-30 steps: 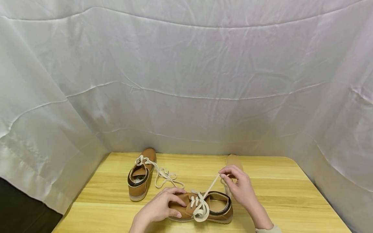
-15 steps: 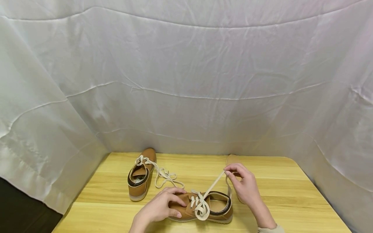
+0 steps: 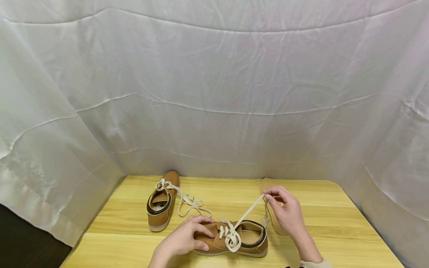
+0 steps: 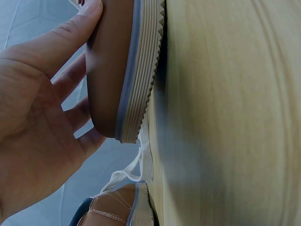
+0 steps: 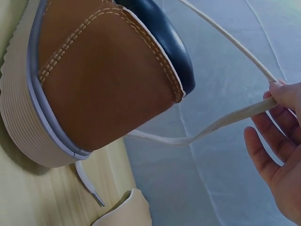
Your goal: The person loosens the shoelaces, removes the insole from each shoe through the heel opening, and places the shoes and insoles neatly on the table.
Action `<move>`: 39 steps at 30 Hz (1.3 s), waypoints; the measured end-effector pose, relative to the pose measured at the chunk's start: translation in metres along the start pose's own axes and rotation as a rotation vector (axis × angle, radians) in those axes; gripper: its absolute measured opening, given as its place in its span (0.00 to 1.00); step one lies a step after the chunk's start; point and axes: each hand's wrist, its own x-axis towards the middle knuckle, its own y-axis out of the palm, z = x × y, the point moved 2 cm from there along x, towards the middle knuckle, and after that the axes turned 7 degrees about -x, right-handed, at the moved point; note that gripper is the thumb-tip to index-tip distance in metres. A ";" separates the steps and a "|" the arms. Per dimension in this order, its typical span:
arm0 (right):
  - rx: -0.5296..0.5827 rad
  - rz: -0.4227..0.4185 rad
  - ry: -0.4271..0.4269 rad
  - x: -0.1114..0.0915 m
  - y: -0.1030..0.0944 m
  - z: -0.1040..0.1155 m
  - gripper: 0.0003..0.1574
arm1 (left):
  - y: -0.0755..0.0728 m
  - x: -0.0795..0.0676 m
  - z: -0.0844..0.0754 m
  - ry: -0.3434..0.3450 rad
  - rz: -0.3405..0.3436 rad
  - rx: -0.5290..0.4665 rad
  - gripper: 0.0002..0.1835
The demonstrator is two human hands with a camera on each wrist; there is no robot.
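Note:
A brown lace-up shoe [image 3: 252, 250] with a dark collar lies sideways at the table's front, toe to the left. My left hand [image 3: 183, 238] grips its toe, thumb on the near side and fingers over the top, as the left wrist view also shows. Its cream shoelace [image 3: 248, 212] is tied at the tongue, with a loop hanging on the near side. One strand runs taut from the knot up to my right hand [image 3: 285, 210], which pinches it between thumb and fingertips. In the right wrist view the rest of that lace [image 5: 202, 134] sags from the pinch behind the heel.
A second brown shoe [image 3: 159, 217] stands at the back left, its long loose lace [image 3: 187, 203] trailing right across the table [image 3: 335, 230]. A tan insole [image 3: 279, 225] lies behind and partly under my right hand. Grey cloth [image 3: 234, 130] hangs behind the table.
My right hand has moved to the right, drawing a longer stretch of shoelace out from the knot. The loop on the near side has become smaller. My left hand has stayed put.

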 end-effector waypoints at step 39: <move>-0.045 -0.118 0.111 0.008 -0.033 -0.008 0.11 | 0.001 0.000 0.004 0.016 0.001 0.006 0.15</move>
